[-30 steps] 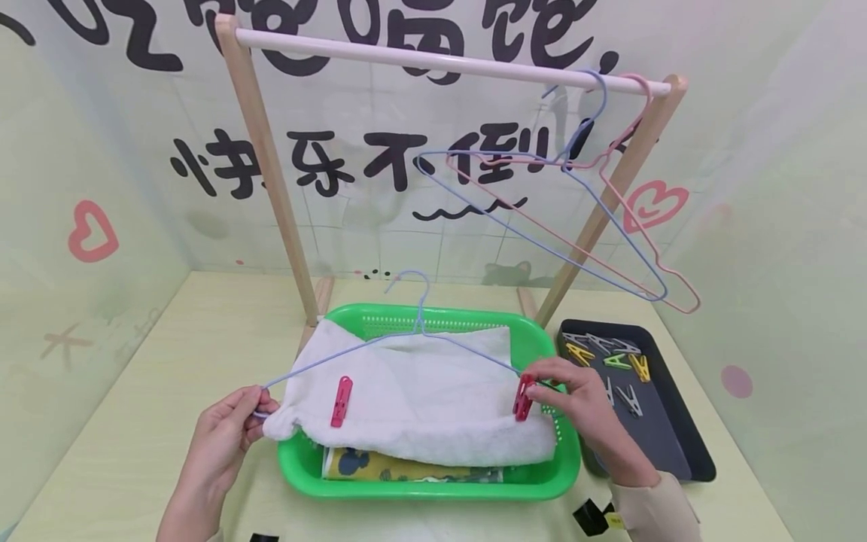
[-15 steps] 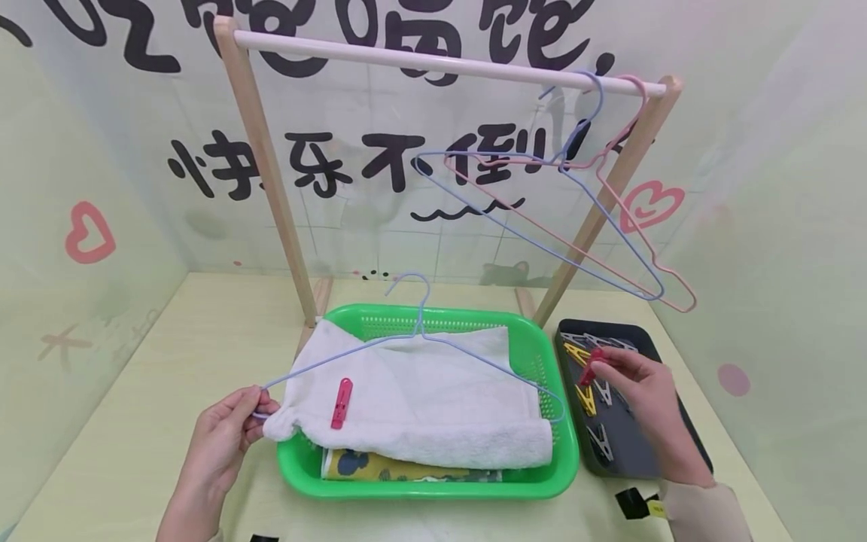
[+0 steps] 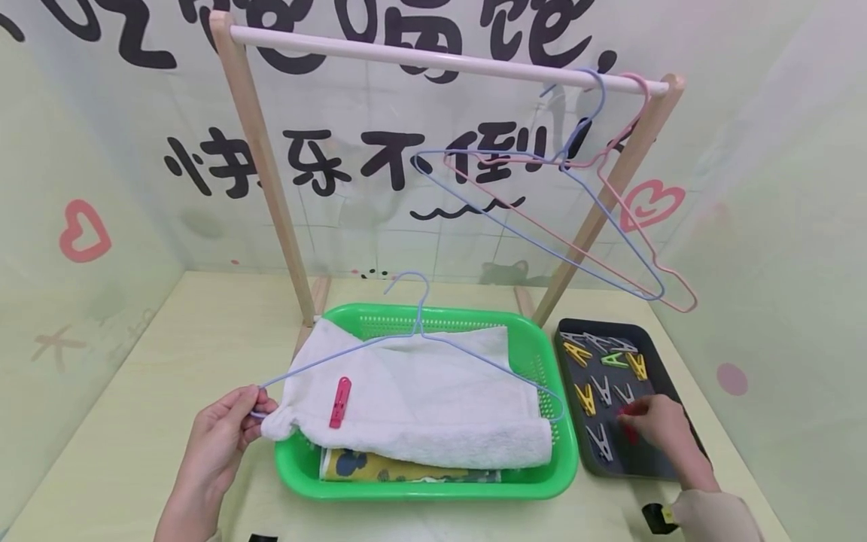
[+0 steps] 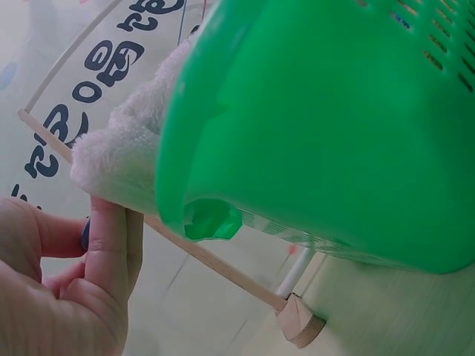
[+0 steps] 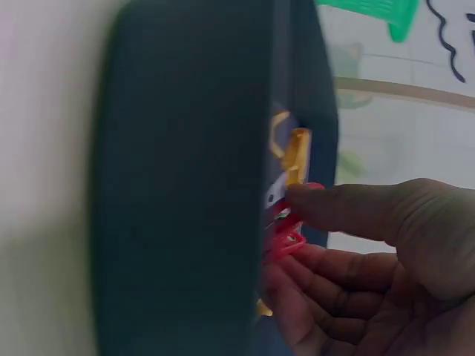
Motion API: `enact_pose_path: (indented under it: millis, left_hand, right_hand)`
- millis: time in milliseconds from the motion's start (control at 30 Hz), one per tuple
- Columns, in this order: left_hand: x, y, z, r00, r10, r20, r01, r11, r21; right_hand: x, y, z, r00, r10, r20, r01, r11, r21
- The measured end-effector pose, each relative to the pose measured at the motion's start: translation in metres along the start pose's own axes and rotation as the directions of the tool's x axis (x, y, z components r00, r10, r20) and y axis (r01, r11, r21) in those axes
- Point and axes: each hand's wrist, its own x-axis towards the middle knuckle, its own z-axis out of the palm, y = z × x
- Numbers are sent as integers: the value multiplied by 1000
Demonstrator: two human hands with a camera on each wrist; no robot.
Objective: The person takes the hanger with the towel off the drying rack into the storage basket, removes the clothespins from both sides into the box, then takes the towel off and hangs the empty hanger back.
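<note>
My left hand [image 3: 226, 425] pinches the left end of a blue wire hanger [image 3: 352, 348], beside the bunched corner of a white towel [image 3: 433, 391]. The hanger lies over the towel, which sits in a green plastic basket [image 3: 427, 491]. One red clothespin [image 3: 341, 403] rests on the towel's left part. Over the dark tray [image 3: 646, 463] at the right, my right hand [image 3: 667, 429] holds another red clothespin [image 3: 630, 430] between thumb and fingers. The right wrist view shows this red clothespin [image 5: 286, 241] at the fingertips, partly hidden by the tray wall.
Several grey, yellow and green clothespins [image 3: 584, 399] lie in the tray. Behind the basket stands a wooden rack with a white rail [image 3: 440, 59]. A blue hanger [image 3: 484, 207] and a pink hanger [image 3: 677, 290] hang at its right end. Patterned yellow cloth [image 3: 379, 467] lies under the towel.
My right hand has carried a red clothespin from the hanger's right side over to the tray and lowered it there. My left hand has stayed at the hanger's left end.
</note>
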Motion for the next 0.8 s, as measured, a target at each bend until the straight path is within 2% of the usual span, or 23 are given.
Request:
enact_pose_path:
  millis: [200, 500, 800]
  left_hand:
    - [0, 0, 0, 1000, -11, -10, 11, 1000, -5]
    - [0, 0, 1, 1000, -5, -10, 5, 1000, -2]
    - [1, -1, 1, 1000, -13, -14, 13, 1000, -5]
  right_hand:
    - [-1, 4, 10, 998, 3, 61, 0, 999, -48]
    - [-4, 0, 16, 999, 35, 38, -32, 996, -79]
    - [-4, 1, 16, 999, 42, 31, -39, 997, -66]
